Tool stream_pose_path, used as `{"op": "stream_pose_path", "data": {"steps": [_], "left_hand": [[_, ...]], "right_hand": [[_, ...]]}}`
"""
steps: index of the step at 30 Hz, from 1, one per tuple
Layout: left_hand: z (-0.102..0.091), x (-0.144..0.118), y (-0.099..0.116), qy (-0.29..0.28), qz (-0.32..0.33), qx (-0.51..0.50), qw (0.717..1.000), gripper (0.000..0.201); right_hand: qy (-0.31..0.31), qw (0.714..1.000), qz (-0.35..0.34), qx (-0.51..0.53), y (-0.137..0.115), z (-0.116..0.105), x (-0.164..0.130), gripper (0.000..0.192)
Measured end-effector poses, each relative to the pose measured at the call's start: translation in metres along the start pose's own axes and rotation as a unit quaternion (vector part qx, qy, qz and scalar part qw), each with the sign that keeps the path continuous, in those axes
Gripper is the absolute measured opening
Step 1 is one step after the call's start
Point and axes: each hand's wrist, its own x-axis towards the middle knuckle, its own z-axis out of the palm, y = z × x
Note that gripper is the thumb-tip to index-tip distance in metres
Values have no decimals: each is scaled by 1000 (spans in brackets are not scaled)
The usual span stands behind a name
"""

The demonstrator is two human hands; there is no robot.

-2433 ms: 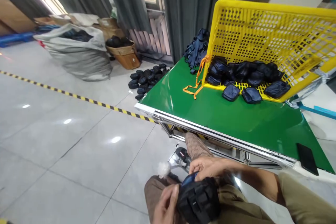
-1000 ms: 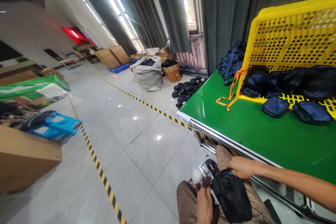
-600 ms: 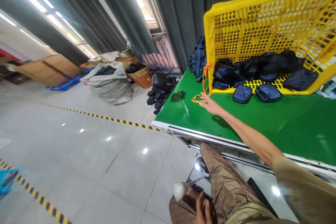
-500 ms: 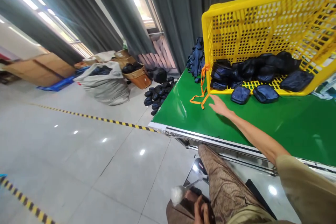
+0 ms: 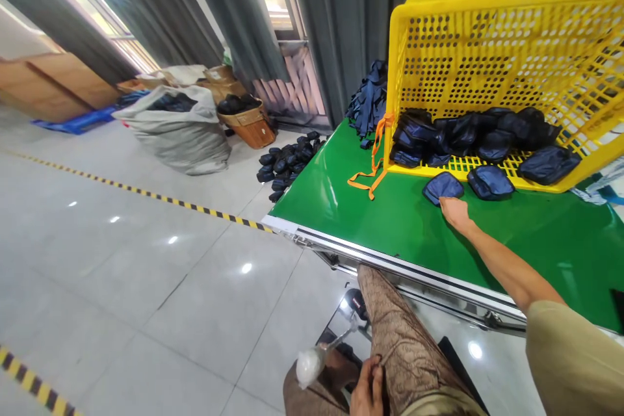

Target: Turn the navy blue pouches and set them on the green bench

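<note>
Right hand: my right hand (image 5: 454, 211) is stretched out over the green surface (image 5: 390, 221), fingers loosely spread and flat, with nothing held; the fingertips touch the near edge of a navy pouch (image 5: 442, 186).
Left hand: my left hand (image 5: 366, 390) sits low on my lap at the bottom edge of the view, fingers curled against my patterned trouser leg (image 5: 394, 338); I cannot tell whether it grips anything.
Pouch position: the navy pouch lies flat on the green surface just outside the open mouth of the yellow crate (image 5: 497, 71), which is tipped on its side.
Direction from hands: the pouch lies straight ahead of my right fingertips, on their far side; my right hand is by far the nearer, the left is well apart, below the surface edge.
Long axis: the pouch runs roughly left to right, across the line of my forearm.
Neighbours: a 2nd navy pouch (image 5: 490, 182) lies just to the right of the first; more dark pouches are heaped inside the crate; an orange strap (image 5: 370, 172) hangs from the crate's left corner onto the surface.
Hard to make out: a white rounded object (image 5: 308, 365) on a thin metal stem near my left knee is blurred; my left hand is cut off by the frame.
</note>
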Motion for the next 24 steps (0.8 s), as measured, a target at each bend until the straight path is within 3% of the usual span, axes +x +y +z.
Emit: {"op": "stream_pose_path", "data": {"steps": [5, 9, 13, 15, 17, 19, 20, 22, 24], "left_hand": [[-5, -8, 31, -65, 0, -39, 997, 57], [-19, -17, 75, -102, 17, -89, 991, 67], [-26, -19, 118, -61, 41, -199, 977, 70], [-29, -15, 133, -41, 33, -336, 940, 78], [-34, -9, 140, -69, -31, -487, 870, 84], [-41, -4, 141, -98, -65, -574, 811, 84], [-44, -3, 140, -110, -74, -591, 795, 83], [-46, -4, 136, -119, -84, -585, 798, 77], [-41, -6, 134, -104, -83, -557, 820, 67]], "right_hand": [[49, 994, -92, 38, -33, -6, -48, 45], [94, 953, -159, 242, -59, -10, -107, 46], [-1, 898, -177, 403, -84, -18, -172, 47], [-33, 879, -215, 425, -90, -23, -202, 43], [-48, 854, -279, 437, -87, -30, -227, 36], [-78, 822, -348, 443, -77, -37, -244, 29], [-101, 807, -379, 441, -70, -40, -249, 28], [-138, 788, -417, 431, -55, -44, -256, 26], [-160, 793, -411, 421, -42, -46, -258, 27]]}}
